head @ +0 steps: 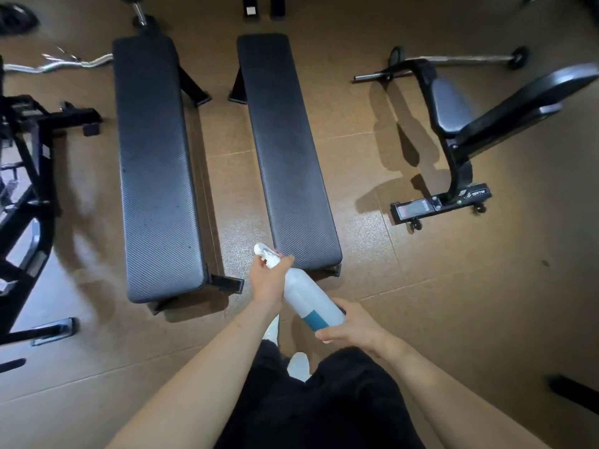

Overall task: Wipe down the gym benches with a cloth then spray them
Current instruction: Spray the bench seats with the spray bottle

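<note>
1. We have the spray bottle [308,294] held in both hands, tilted, nozzle end forward, just off the near end of the right flat bench [285,147]; the left flat bench [155,163] lies alongside it, apart, with bare floor [453,303] between them.
2. Our left hand [267,281] is wrapped around the neck under the white trigger head [267,254], fingers curled at the trigger. Our right hand [351,328] cups the bottle's base from below, fingers closed around it.
3. The bottle looks like thin translucent plastic with blue liquid only in the bottom part — so we judge it light and bottom-heavy, and the walls will likely give a little if squeezed hard.
4. The neck is the place to hold it: narrow enough to close a hand around, and it puts a finger on the trigger. The smooth body could slip if wet.
5. The bench pads look like firm, ribbed vinyl — mist should sit on the surface and not soak in.
6. No cloth is visible, so we cannot tell from here whether the wiping is done.
</note>
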